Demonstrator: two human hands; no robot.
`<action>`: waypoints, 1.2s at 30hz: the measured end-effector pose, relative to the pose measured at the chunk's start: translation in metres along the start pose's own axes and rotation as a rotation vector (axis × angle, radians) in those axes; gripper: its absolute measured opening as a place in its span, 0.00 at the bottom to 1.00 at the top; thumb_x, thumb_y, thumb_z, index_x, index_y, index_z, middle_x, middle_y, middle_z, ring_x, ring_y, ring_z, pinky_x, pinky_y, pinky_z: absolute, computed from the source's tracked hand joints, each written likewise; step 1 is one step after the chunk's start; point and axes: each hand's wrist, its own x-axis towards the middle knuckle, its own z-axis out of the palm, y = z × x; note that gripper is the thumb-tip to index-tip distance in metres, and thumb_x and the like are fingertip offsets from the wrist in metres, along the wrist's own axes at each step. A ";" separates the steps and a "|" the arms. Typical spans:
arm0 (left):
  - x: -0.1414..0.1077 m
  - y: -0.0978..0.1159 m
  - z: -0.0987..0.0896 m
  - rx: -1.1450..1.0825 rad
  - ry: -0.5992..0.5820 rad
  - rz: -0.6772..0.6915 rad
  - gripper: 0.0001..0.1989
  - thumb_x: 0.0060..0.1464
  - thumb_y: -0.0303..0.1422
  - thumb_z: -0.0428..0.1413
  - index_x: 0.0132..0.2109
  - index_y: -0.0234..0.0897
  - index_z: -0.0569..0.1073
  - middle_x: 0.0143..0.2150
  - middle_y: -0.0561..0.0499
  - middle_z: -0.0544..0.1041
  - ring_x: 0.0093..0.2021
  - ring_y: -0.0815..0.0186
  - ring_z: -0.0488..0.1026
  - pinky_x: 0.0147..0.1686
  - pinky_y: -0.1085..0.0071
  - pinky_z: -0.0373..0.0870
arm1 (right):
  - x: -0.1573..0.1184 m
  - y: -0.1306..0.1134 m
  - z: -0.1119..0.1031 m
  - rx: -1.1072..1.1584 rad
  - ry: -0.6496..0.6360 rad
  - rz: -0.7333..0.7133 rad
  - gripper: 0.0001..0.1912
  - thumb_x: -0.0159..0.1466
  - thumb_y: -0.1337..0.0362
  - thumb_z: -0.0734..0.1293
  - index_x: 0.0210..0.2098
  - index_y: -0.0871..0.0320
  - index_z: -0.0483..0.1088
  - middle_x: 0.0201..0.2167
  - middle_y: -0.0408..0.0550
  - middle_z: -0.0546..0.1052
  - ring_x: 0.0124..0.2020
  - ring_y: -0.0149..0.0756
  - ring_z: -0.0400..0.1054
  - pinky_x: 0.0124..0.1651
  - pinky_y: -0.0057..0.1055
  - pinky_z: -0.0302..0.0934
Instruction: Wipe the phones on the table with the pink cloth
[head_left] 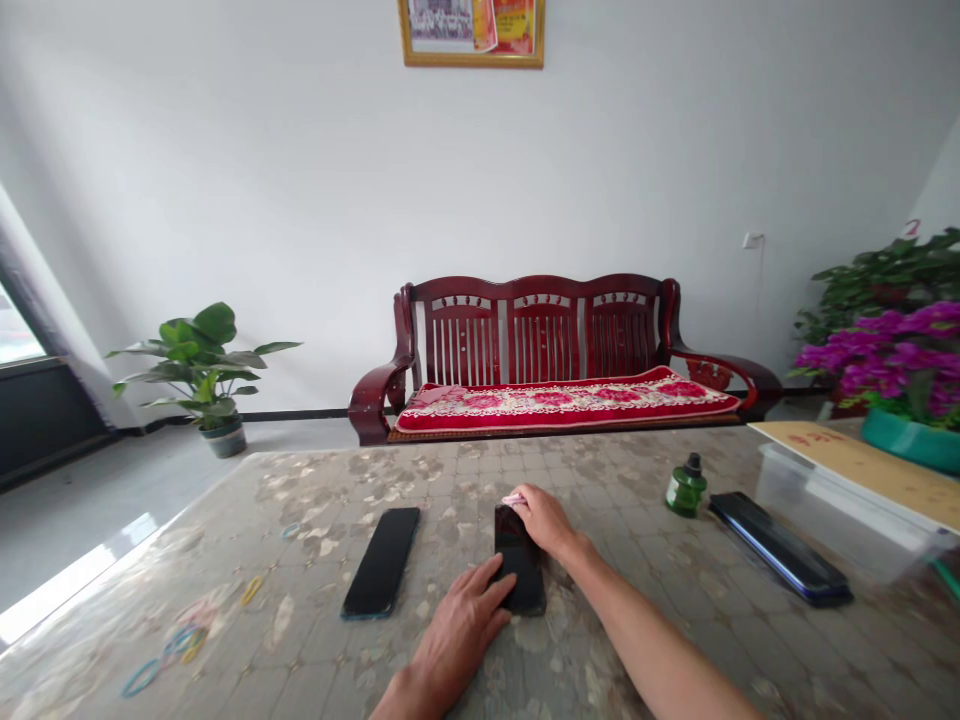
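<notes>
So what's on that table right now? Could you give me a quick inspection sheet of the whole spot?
Surface: patterned stone-look table under a glossy cover.
Job's things: middle phone; small pink cloth at its far end.
Clutter: second phone, third phone, green bottle, rubber bands, clear box.
Hands: left hand presses the middle phone's near end; right hand holds the cloth on it.
Cables: nothing seen.
Surroundings: red wooden bench, potted plant, purple flowers.
</notes>
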 end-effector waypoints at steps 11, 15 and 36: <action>0.000 0.004 -0.012 -0.033 0.003 0.053 0.19 0.64 0.32 0.49 0.59 0.48 0.71 0.63 0.50 0.68 0.62 0.59 0.65 0.61 0.59 0.63 | -0.047 0.025 -0.026 -0.101 0.098 0.233 0.09 0.68 0.64 0.59 0.41 0.55 0.71 0.40 0.47 0.79 0.41 0.35 0.72 0.36 0.26 0.52; 0.000 0.015 -0.015 0.019 -0.027 -0.025 0.25 0.53 0.38 0.61 0.59 0.47 0.71 0.63 0.47 0.68 0.60 0.52 0.66 0.60 0.55 0.62 | -0.053 0.027 -0.023 -0.087 0.117 0.249 0.09 0.68 0.63 0.60 0.44 0.53 0.71 0.43 0.45 0.78 0.43 0.34 0.71 0.38 0.25 0.53; 0.014 0.030 -0.003 0.389 -0.148 -0.038 0.26 0.55 0.29 0.56 0.61 0.31 0.66 0.61 0.34 0.69 0.57 0.49 0.71 0.54 0.56 0.70 | -0.056 0.024 -0.025 0.038 0.194 0.289 0.10 0.67 0.63 0.59 0.42 0.53 0.72 0.40 0.46 0.80 0.42 0.36 0.73 0.38 0.25 0.56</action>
